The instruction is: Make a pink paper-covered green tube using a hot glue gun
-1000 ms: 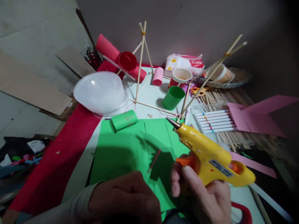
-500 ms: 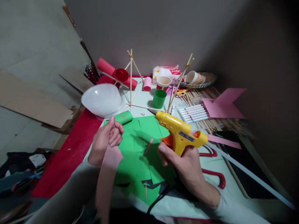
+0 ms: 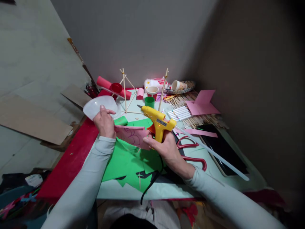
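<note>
Head view: left hand (image 3: pixel 104 121) closed on left edge of pink paper piece (image 3: pixel 132 135), holding it above green sheet (image 3: pixel 128 162). Paper spans between both hands, right end touching right hand's fingers. Paper pale pink, curly pen lines drawn on face, lower edge slanted. Right hand (image 3: pixel 166 149) wrapped round grip of yellow glue gun (image 3: pixel 156 119), just above paper's right end, nozzle pointing up-left, orange trigger, black cord hanging toward table (image 3: pixel 209 165) edge. Red-handled scissors (image 3: pixel 190 152) just right of that hand.

The yellow glue gun (image 3: pixel 157 122) with its orange trigger sits upright in the right-hand grip, nozzle aimed away to the left. The pink paper piece (image 3: pixel 132 136) (purple curls drawn on it) spans flat between both hands' fingertips.
</note>
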The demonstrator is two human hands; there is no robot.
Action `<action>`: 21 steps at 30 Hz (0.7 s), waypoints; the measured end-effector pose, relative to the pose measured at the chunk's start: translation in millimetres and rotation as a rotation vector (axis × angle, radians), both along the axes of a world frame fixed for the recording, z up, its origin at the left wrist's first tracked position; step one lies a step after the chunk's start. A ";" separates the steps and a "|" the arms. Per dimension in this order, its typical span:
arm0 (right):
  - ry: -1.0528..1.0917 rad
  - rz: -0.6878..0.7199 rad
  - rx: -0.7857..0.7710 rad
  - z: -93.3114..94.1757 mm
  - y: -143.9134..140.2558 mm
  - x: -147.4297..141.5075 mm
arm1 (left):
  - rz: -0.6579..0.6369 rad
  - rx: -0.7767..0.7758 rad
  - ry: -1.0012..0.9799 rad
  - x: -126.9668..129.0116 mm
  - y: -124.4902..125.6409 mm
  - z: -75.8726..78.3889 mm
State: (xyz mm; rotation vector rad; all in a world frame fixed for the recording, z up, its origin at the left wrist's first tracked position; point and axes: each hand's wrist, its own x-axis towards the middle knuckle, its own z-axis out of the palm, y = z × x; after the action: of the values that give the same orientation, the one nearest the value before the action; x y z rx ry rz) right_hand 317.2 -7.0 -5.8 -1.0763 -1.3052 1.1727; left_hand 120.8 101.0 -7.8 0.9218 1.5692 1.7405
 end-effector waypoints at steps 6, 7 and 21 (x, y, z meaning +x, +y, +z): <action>0.022 -0.023 0.034 1.2 9.5 5.0 | -0.151 -0.088 0.138 -2.9 -9.1 -0.3; 0.027 -0.007 0.034 3.3 11.9 8.1 | -0.202 -0.090 0.181 -4.1 -13.5 1.2; -0.097 0.130 0.054 10.5 15.1 26.2 | -0.787 -0.138 0.323 11.5 -63.0 35.2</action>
State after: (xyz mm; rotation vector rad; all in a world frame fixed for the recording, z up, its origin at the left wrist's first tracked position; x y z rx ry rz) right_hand 343.4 8.1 4.7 -1.0321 -1.4931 1.1863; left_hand 132.4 38.0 27.4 1.5392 1.2261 0.9515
